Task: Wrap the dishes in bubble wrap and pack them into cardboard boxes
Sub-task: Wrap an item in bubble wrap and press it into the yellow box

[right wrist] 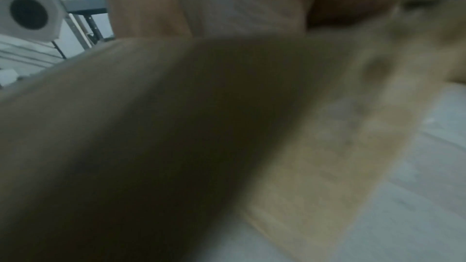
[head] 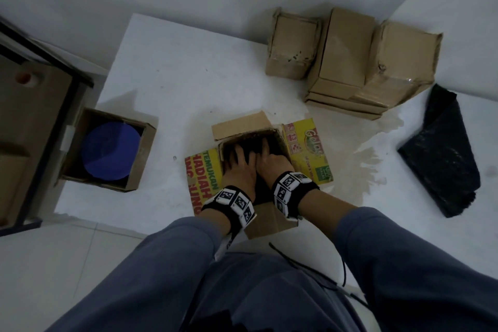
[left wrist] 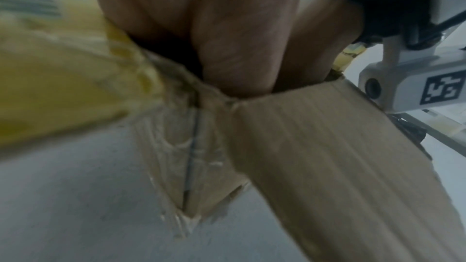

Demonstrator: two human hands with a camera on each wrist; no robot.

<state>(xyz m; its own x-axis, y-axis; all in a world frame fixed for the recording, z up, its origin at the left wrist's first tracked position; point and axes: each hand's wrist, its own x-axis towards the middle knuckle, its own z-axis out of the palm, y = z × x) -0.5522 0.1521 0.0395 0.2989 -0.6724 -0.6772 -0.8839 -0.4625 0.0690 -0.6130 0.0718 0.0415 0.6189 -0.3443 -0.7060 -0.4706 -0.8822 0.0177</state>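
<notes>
While both hands are down inside the yellow printed box (head: 310, 148), the step looks like seating a wrapped item at the bottom, w/ flaps folded out on all 4 sides. Left hand (head: 239, 167) and right hand (head: 272, 162) sit side by side, nearly touching, fingers reaching fwd into the dark interior; can't tell whether they grip anything or just press, since the contents are black and the fingertips are lost in shadow. Wrist views don't help: the left 1 shows only the palm going in past a box corner (left wrist: 199, 95), the right 1 is blurred. What's inside seems dark wrap, but the dish itself isn't visible. To do this well, I'd judge: push evenly w/ both palms so the bundle settles flat, not wedged on a corner; keep the flaps clear so none gets trapped under; feel for slack at the sides and fill it. Risk: pressing hard on 1 edge could crack a dish. On the white table (head: 175, 83), a 2nd open box holds a blue plate (head: 110, 151) at the left edge, unwrapped. Plain brown boxes (head: 347, 62) are stacked far right; a black folded sheet (head: 442, 153) lies near them, likely more wrap.
</notes>
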